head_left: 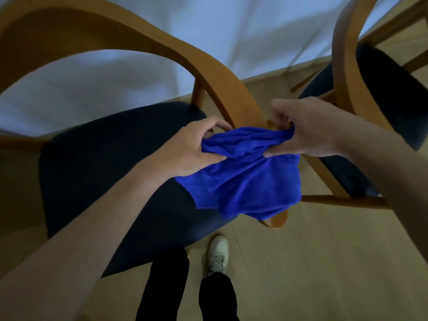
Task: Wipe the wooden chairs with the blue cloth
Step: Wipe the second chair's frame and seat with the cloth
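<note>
The blue cloth (pixel 245 174) hangs bunched between both hands, above the right armrest of the near wooden chair (pixel 143 40). My left hand (pixel 194 149) grips the cloth's left upper edge. At its right upper edge, my right hand (pixel 308 128) pinches the cloth between thumb and curled fingers. The cloth drapes down over the armrest, whose rounded front end (pixel 280 220) pokes out beneath it. This chair has a curved wooden back and a dark seat cushion (pixel 97 172). A second wooden chair (pixel 347 72) with a dark cushion stands to the right.
A white curtain or wall (pixel 231 31) fills the background behind the chairs. Light wooden floor (pixel 324 262) lies below. My legs in dark trousers and a white shoe (pixel 218 251) stand just in front of the near chair's seat.
</note>
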Motion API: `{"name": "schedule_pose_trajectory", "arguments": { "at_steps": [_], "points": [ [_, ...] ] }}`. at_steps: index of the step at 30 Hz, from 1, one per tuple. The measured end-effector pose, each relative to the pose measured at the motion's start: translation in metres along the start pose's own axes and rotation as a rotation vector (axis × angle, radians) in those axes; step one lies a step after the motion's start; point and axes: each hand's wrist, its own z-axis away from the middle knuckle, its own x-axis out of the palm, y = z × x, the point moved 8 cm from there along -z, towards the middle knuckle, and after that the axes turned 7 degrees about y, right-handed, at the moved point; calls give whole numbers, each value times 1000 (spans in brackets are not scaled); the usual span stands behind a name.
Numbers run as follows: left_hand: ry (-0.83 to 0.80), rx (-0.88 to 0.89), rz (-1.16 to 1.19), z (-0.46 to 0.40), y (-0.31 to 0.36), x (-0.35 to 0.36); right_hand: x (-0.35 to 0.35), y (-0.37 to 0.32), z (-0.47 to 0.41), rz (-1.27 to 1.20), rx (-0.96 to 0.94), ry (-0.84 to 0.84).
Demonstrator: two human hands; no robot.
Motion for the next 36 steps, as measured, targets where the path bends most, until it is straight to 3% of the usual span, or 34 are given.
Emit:
{"name": "schedule_pose_trajectory", "arguments": {
  "at_steps": [6,10,13,16,18,20,26,28,30,33,36],
  "points": [
    [445,-21,-224,37,-22,-116,-24,-95,-56,-172,-267,205],
    [720,6,-444,75,-52,-165,-6,-135,-92,-203,-308,364],
    [688,-3,-532,97,-105,-147,60,-156,-99,-192,-299,307],
    [500,-75,-608,121,-173,-97,147,-168,-89,-147,-309,143],
    [386,-163,-558,141,-208,-58,199,-169,-70,-93,-319,-10],
    [374,-248,-494,155,-230,-36,232,-168,-52,-58,-315,-117],
    [353,-323,-232,123,-236,-80,204,-154,-93,-223,-98,-341],
    [412,-314,-295,102,-232,-109,181,-153,-122,-285,-46,-278],
    [463,-276,-386,83,-227,-127,172,-155,-147,-163,-35,-184],
    [341,-265,-473,61,-235,-118,189,-165,-156,74,-41,-229],
    [197,-244,-478,65,-246,-88,206,-177,-143,23,-13,-251]
  ]
}}
